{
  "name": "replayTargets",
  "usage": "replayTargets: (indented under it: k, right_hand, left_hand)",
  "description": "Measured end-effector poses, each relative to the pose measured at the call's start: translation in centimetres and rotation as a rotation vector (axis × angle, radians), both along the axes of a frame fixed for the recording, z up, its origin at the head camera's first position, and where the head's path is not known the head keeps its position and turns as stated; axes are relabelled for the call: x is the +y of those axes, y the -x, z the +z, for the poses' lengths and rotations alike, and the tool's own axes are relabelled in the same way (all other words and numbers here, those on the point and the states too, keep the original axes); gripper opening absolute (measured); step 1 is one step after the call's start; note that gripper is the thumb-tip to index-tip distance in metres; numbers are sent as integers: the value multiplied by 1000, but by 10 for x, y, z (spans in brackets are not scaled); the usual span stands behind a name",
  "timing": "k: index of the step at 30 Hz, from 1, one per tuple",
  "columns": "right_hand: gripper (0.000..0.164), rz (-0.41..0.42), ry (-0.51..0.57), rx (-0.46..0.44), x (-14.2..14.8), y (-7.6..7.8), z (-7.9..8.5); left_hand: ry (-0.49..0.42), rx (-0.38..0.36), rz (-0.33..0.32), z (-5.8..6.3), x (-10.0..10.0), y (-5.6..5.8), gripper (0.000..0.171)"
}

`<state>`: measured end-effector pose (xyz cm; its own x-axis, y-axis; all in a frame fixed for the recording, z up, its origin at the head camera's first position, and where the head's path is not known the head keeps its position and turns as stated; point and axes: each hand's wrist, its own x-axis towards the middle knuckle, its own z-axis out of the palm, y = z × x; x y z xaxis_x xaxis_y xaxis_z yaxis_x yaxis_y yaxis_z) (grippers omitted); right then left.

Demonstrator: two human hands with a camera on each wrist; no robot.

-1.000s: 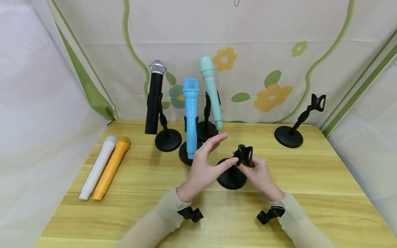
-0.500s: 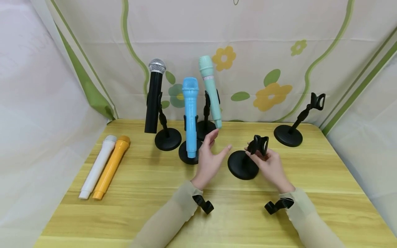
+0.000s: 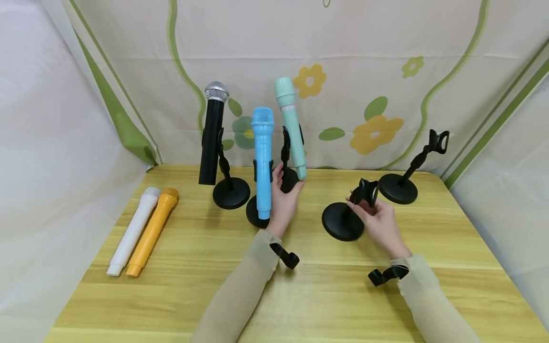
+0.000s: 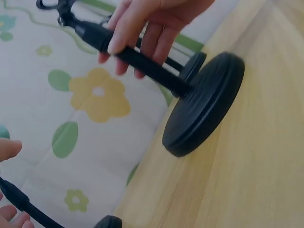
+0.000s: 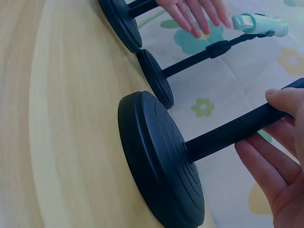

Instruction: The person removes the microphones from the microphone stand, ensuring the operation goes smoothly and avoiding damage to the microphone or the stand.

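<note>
My right hand [image 3: 381, 227] grips the pole of a black desktop microphone stand [image 3: 343, 222] whose clip holds no microphone. In the right wrist view, thumb and fingers close around that pole above the round base [image 5: 156, 156]. My left hand [image 3: 283, 209] reaches between a blue microphone [image 3: 263, 162] and a mint-green microphone [image 3: 291, 128], fingers spread near the stand [image 3: 290, 181] under the mint-green one. The left wrist view has its thumb and fingertips on either side of a pole [image 4: 38, 214], with a gap showing. The blue microphone partly hides this hand.
A black microphone [image 3: 211, 138] with a silver head sits in a stand at left. White [image 3: 135, 231] and orange [image 3: 153, 231] microphones lie side by side on the wooden table [image 3: 193, 295]. Another stand [image 3: 399, 188] without a microphone is at the back right, near the flowered curtain [image 3: 364, 38].
My right hand has carried the stand back and to the right. My left hand has let go of its clip and moved back toward the stand under the mint-green microphone.
</note>
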<state>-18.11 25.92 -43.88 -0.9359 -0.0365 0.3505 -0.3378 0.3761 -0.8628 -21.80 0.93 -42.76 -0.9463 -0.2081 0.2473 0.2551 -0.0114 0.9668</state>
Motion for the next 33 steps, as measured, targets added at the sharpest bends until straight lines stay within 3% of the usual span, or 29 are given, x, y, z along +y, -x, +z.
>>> replayTargets:
  k: [6, 13, 18, 27, 33]
  right_hand:
    - [27, 6, -9, -13, -2, 3, -1]
    - [24, 8, -14, 18, -15, -8, 18]
    - [21, 3, -20, 25, -18, -12, 28]
    - [26, -10, 19, 19, -8, -6, 27]
    - [24, -23, -13, 48, -2, -1, 26]
  left_hand:
    - [61, -75, 1, -7, -6, 22, 80]
    - [9, -48, -40, -11, -11, 38, 75]
    - [2, -65, -45, -11, -11, 42, 72]
    - [30, -45, -36, -12, -6, 45, 54]
    - [110, -16, -35, -17, 0, 45, 40]
